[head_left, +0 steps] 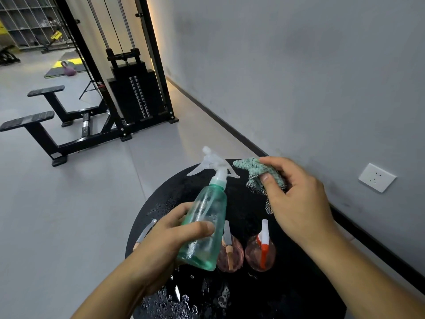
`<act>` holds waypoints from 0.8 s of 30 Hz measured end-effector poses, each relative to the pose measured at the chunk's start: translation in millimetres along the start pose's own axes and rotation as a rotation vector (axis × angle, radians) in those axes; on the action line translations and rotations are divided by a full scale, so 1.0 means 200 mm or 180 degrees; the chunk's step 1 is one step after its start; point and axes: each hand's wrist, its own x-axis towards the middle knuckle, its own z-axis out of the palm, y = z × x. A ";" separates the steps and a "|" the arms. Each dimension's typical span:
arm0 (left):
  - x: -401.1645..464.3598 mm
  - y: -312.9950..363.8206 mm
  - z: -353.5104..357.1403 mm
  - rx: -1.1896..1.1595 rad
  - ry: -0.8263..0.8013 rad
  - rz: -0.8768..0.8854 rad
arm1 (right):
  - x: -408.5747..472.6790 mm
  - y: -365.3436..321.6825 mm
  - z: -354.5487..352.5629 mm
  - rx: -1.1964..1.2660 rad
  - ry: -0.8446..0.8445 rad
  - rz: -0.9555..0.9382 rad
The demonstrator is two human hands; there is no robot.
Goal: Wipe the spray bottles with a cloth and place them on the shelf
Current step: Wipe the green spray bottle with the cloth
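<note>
Head view: round black tabletop, wet, with water drops and small puddles on the near and left parts. It sits against a grey wall on the right, which has a black skirting strip along the bottom and a white wall socket just right of the hands.

Left hand has its grip closed round the body of a see-through green spray bottle, held tilted over the tabletop, white trigger head pointing far. Drops cling to the bottle.

Right hand has its grip closed on a bunched green cloth with a checked edge hanging down, just right of the trigger head; can't tell if cloth and bottle touch.

Two reddish spray bottles stand on the tabletop between the hands: one with a grey-and-tan trigger, partly behind the green bottle, and one with a white-and-red trigger to its right. Another grey trigger pokes out behind the left hand; its bottle is hidden.

Room: grey gym floor, black cable machine with weight stack far left against the wall, purple kettlebell on a mat, white grid shelf in the far left corner.

No readable brand, label or writing anywhere.
</note>
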 end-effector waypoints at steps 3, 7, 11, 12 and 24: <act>0.02 0.02 0.02 0.0047 -0.0072 0.0080 | 0.00 -0.03 0.00 -0.0015 0.0126 -0.0218; 0.01 0.01 0.04 0.0299 -0.0016 0.0248 | -0.02 -0.03 0.03 -0.0314 0.0000 -0.0695; 0.02 0.01 0.04 0.0684 0.0121 0.0297 | -0.06 -0.02 0.09 -0.0558 -0.0386 -0.0904; 0.02 0.00 0.03 0.0700 0.0153 0.0311 | -0.07 -0.03 0.09 -0.0558 -0.0482 -0.0959; 0.00 0.02 0.01 0.0786 0.0076 0.0463 | -0.06 -0.04 0.09 -0.0725 -0.0487 -0.1000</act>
